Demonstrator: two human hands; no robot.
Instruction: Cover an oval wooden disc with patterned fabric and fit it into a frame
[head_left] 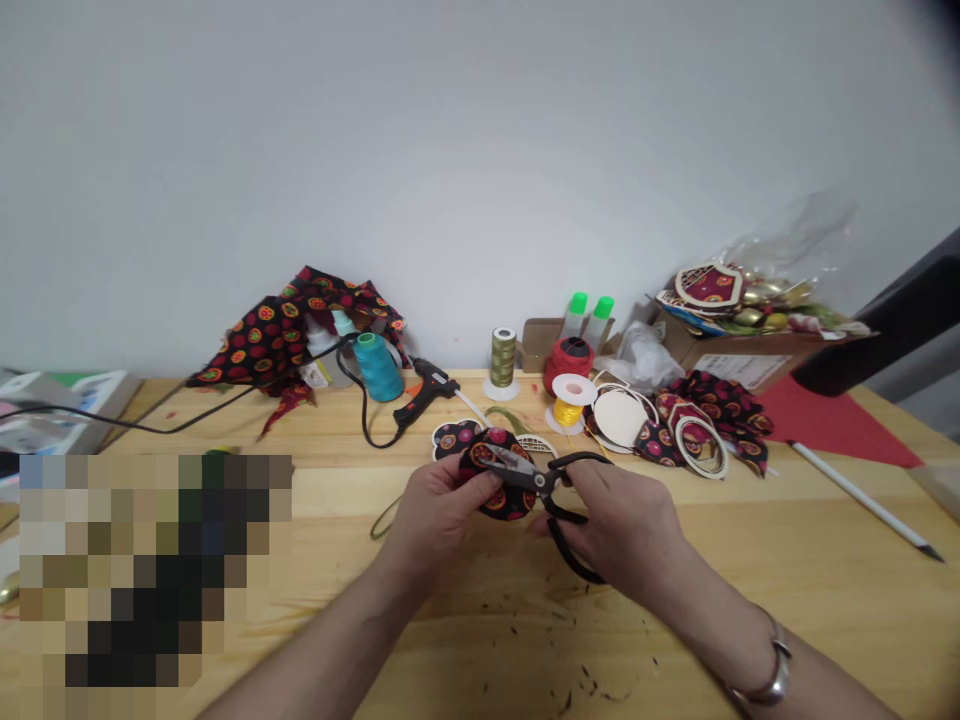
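Black scissors (551, 490), black fabric piece (501, 488) with red-orange circles.

A pixelated block (154, 585) blots out the left front corner of the table (750, 580). The left hand (435, 515) covers the near side of the patterned fabric disc (504, 495), and the right hand (622, 530) hides part of the handles of the black scissors (541, 482). Both forearms (322, 650) run off the bottom edge
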